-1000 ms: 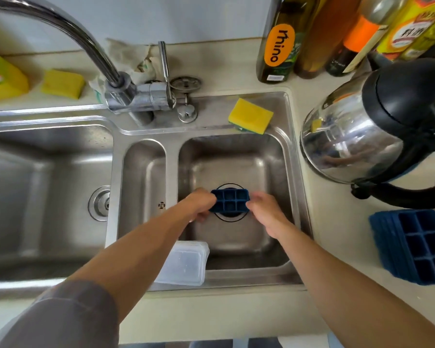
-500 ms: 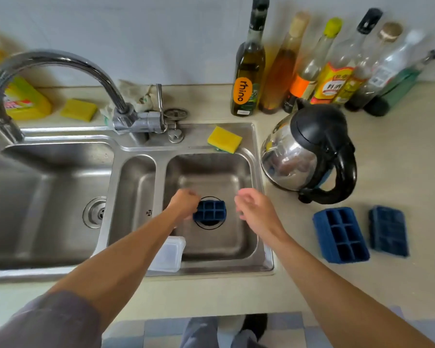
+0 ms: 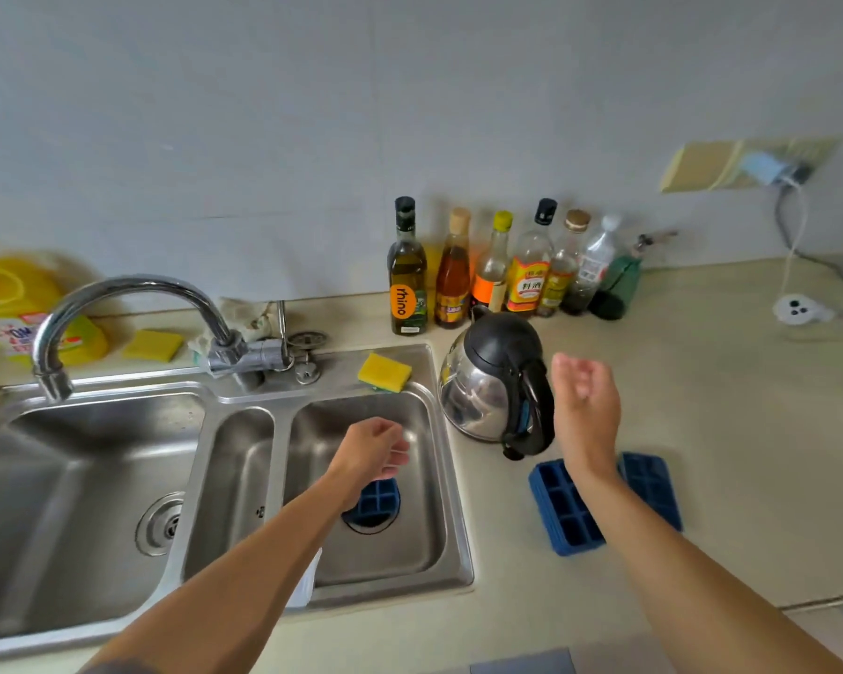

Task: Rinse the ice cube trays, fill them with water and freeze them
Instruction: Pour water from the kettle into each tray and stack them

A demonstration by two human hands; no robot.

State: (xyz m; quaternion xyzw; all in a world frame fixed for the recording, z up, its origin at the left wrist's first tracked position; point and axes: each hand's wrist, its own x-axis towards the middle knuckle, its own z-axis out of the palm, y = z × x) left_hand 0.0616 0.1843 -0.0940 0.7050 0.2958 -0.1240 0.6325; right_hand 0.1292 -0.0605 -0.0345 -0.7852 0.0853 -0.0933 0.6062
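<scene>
left hand point(image 3: 376, 449) hovers with fingers loosely curled, holding nothing. one tray point(image 3: 381, 501) lies just below its wrist, on the drain of the sink point(image 3: 462, 527). right hand point(image 3: 586, 396) is empty, fingers relaxed and half bent, just right of the kettle point(image 3: 483, 396). under its forearm on the counter point(image 3: 750, 454) lie a second tray point(image 3: 563, 513) and a third tray point(image 3: 649, 479).

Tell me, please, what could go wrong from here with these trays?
The tray in the sink lies over the right basin's drain, so rinse water may pool. The faucet spout hangs over the left basin; turned on now, it would miss that tray. The right hand hovers near the kettle and might bump it.
</scene>
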